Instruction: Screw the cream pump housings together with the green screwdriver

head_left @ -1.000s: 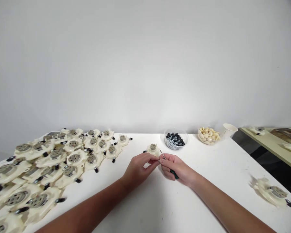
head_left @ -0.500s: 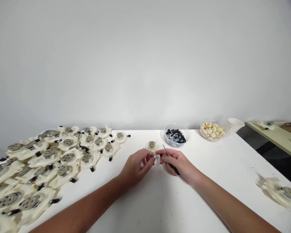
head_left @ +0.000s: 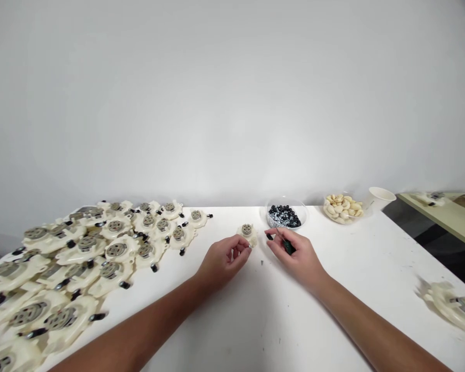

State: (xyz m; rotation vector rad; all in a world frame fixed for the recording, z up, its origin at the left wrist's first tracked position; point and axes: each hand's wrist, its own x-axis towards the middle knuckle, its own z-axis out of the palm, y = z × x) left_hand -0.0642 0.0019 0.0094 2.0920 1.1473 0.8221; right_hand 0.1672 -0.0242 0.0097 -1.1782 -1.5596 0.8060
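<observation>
Near the middle of the white table (head_left: 232, 330), my left hand (head_left: 225, 259) is closed, its thumb and forefinger pinching a tiny part too small to name. Just behind those fingertips lies a cream housing with a round grey motor (head_left: 247, 230). My right hand (head_left: 296, 254) is closed around a dark green-handled screwdriver (head_left: 288, 246), whose thin shaft points up and left. A small black piece (head_left: 270, 237) shows at the fingertips of the same hand. The two hands are apart. A tiny dark bit (head_left: 262, 262) lies on the table between them.
Many cream motor housings (head_left: 117, 249) with black-tipped parts cover the left side. Behind my right hand stands a clear bowl of black pieces (head_left: 284, 216). Further right are a bowl of cream pieces (head_left: 343, 208), a white cup (head_left: 380, 198) and another housing (head_left: 455, 305).
My right hand has moved right, away from my left hand, with the screwdriver. The view has shifted slightly, and the middle housing is now less covered.
</observation>
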